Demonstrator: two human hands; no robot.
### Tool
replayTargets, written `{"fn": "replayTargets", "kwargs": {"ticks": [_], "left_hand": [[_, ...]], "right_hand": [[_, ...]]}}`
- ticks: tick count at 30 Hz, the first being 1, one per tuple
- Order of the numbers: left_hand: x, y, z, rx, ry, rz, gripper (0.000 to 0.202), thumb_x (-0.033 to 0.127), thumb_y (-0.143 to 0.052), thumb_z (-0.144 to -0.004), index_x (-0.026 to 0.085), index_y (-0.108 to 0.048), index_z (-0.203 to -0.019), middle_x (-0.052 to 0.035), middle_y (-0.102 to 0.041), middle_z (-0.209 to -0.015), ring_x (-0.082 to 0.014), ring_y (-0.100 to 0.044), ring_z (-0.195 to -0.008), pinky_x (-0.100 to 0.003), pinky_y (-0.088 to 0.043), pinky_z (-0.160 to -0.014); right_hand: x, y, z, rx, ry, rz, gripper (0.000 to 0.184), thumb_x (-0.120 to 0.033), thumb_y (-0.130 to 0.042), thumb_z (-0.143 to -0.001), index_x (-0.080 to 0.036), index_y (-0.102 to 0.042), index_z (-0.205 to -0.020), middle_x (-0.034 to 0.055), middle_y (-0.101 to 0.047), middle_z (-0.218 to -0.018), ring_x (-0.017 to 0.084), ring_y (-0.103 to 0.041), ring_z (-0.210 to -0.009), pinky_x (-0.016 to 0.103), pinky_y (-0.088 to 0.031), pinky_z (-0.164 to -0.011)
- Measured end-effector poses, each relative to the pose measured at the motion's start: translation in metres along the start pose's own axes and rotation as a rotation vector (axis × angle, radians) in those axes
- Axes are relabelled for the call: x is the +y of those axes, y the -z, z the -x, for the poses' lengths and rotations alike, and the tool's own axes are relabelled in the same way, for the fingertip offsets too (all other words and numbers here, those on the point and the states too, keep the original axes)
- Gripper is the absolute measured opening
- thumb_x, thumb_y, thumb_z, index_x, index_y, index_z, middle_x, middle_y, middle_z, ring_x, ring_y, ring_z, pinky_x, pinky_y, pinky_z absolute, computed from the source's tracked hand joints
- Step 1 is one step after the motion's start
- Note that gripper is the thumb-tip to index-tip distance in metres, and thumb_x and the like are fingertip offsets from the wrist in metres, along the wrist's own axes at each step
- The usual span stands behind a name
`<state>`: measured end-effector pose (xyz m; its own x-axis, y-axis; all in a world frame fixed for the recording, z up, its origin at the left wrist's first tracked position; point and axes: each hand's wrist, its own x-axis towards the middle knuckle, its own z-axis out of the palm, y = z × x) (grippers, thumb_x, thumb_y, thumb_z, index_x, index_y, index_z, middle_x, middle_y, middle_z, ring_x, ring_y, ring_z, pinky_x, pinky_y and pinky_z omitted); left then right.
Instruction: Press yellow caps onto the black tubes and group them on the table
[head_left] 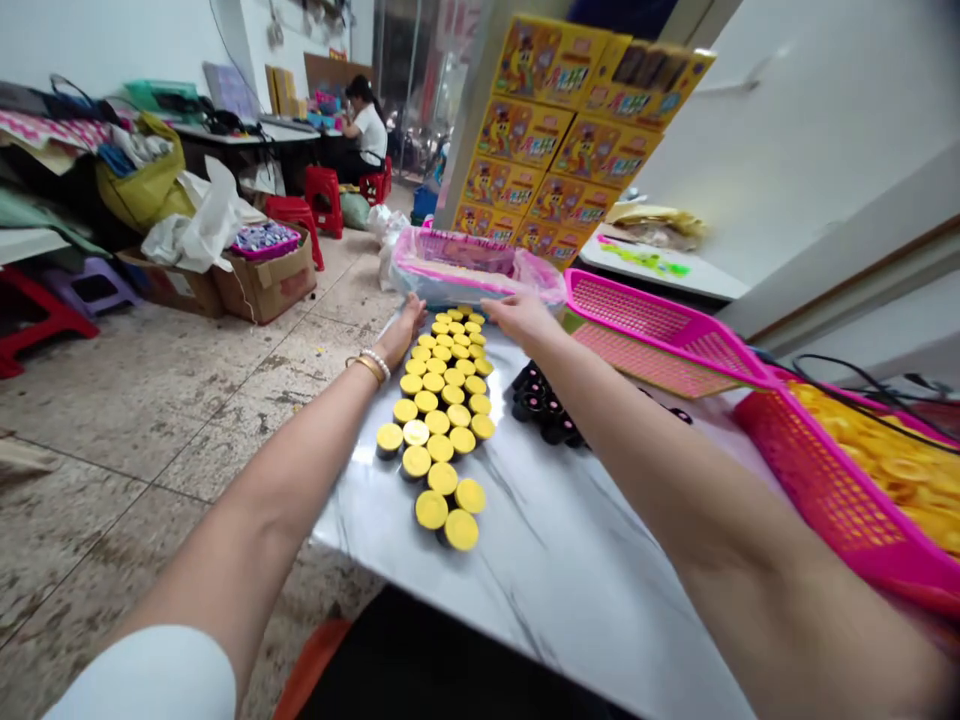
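Both my arms reach out over a white marbled table (517, 540). Several small black round containers with yellow lids (437, 422) stand packed in a long group between them. My left hand (403, 328), with bracelets at the wrist, is by the group's far left side, its fingers pointing forward. At the far right side, my right hand (520, 317) stretches its fingers inward. Just beyond both hands is a pink basket lined with clear plastic (480, 285); whether my fingertips touch it I cannot tell. Black parts with pink centres (544, 405) lie under my right forearm.
A pink basket (660, 335) stands at the right, beside another holding yellow parts (892, 450). Stacked yellow printed boxes (570, 150) rise behind the table. Cardboard boxes (266, 275) and red stools (324, 200) stand on the floor left; a person (367, 130) sits farther back.
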<state>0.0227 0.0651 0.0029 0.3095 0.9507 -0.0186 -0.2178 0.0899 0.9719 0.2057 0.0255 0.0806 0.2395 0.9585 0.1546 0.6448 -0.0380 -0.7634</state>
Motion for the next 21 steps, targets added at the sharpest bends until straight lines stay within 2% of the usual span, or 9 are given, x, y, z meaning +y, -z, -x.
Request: {"fn": "replayTargets", "kwargs": {"ticks": [2, 3, 5, 8, 10, 13, 16, 18, 21], "left_hand": [[0.007, 0.003, 0.006, 0.024, 0.03, 0.017, 0.077, 0.063, -0.009, -0.096, 0.012, -0.022, -0.153, -0.0097, -0.027, -0.158, -0.0226, -0.025, -0.145, -0.033, -0.018, -0.119], [0.012, 0.006, 0.011, 0.032, 0.045, 0.024, 0.08, 0.064, -0.007, -0.095, 0.01, -0.021, -0.152, -0.0112, -0.027, -0.158, -0.0232, -0.026, -0.145, -0.033, -0.019, -0.118], [0.021, 0.013, 0.027, 0.044, 0.081, 0.04, 0.087, 0.068, -0.004, -0.093, 0.006, -0.021, -0.152, -0.0144, -0.027, -0.158, -0.0242, -0.028, -0.144, -0.033, -0.021, -0.118], [0.032, 0.019, 0.068, 0.054, 0.12, 0.029, 0.09, 0.07, -0.008, -0.091, 0.005, -0.019, -0.152, -0.0157, -0.024, -0.158, -0.0246, -0.028, -0.144, -0.033, -0.023, -0.117], [0.035, 0.019, 0.107, 0.063, 0.074, -0.034, 0.087, 0.07, -0.014, -0.091, 0.008, -0.019, -0.153, -0.0126, -0.017, -0.161, -0.0246, -0.025, -0.145, -0.034, -0.019, -0.119], [0.033, 0.016, 0.173, 0.014, -0.026, -0.231, 0.083, 0.074, -0.021, -0.089, 0.021, -0.02, -0.154, -0.0049, -0.017, -0.162, -0.0272, -0.021, -0.147, -0.041, -0.019, -0.12], [0.027, 0.01, 0.226, -0.088, -0.173, -0.675, 0.097, 0.066, -0.059, -0.079, 0.03, -0.012, -0.155, -0.0014, -0.009, -0.163, -0.0311, -0.014, -0.148, -0.043, -0.018, -0.121], [0.023, 0.004, 0.248, -0.112, -0.234, -0.926, 0.103, 0.061, -0.067, -0.075, 0.029, -0.01, -0.155, -0.003, -0.002, -0.163, -0.0311, -0.004, -0.149, -0.046, -0.013, -0.121], [0.014, -0.002, 0.263, -0.132, -0.266, -1.096, 0.09, 0.058, -0.059, -0.083, 0.03, -0.012, -0.154, -0.0063, 0.0, -0.163, -0.0301, -0.005, -0.149, -0.051, -0.018, -0.119]], "right_hand": [[0.003, 0.016, 0.049, 0.053, 0.058, -0.028, 0.052, -0.047, -0.061, -0.084, -0.013, -0.058, -0.123, 0.0129, -0.064, -0.118, 0.025, -0.059, -0.112, 0.042, -0.045, -0.097], [0.006, 0.023, 0.079, 0.09, 0.143, -0.108, 0.058, -0.048, -0.061, -0.084, -0.016, -0.053, -0.13, 0.0129, -0.061, -0.127, 0.026, -0.055, -0.12, 0.044, -0.041, -0.102], [0.013, 0.033, 0.146, 0.031, 0.245, -0.223, 0.074, -0.05, -0.066, -0.078, -0.021, -0.042, -0.142, 0.0114, -0.05, -0.143, 0.028, -0.044, -0.133, 0.048, -0.032, -0.111], [0.024, 0.033, 0.231, -0.083, 0.148, -0.252, 0.108, -0.048, -0.081, -0.059, -0.024, -0.03, -0.151, 0.0089, -0.029, -0.158, 0.034, -0.023, -0.145, 0.051, -0.017, -0.119], [0.028, 0.024, 0.259, -0.161, 0.081, -0.246, 0.119, -0.047, -0.085, -0.053, -0.023, -0.025, -0.153, 0.0093, -0.019, -0.161, 0.036, -0.015, -0.147, 0.053, -0.012, -0.119], [0.028, 0.008, 0.26, -0.208, 0.172, -0.221, 0.124, -0.049, -0.084, -0.054, -0.021, -0.018, -0.155, 0.01, -0.008, -0.163, 0.035, -0.006, -0.149, 0.052, -0.008, -0.12], [0.027, -0.008, 0.239, -0.207, 0.312, -0.125, 0.127, -0.053, -0.081, -0.058, -0.021, -0.008, -0.156, 0.0115, 0.0, -0.163, 0.033, 0.001, -0.149, 0.052, -0.007, -0.12], [0.024, -0.019, 0.228, -0.202, 0.325, -0.057, 0.126, -0.055, -0.078, -0.061, -0.021, -0.002, -0.156, 0.0125, 0.002, -0.163, 0.032, 0.003, -0.149, 0.055, -0.006, -0.119], [0.015, -0.033, 0.227, -0.151, 0.255, 0.004, 0.125, -0.056, -0.076, -0.063, -0.021, 0.0, -0.156, 0.0135, 0.002, -0.163, 0.032, 0.002, -0.149, 0.057, -0.007, -0.118]]}}
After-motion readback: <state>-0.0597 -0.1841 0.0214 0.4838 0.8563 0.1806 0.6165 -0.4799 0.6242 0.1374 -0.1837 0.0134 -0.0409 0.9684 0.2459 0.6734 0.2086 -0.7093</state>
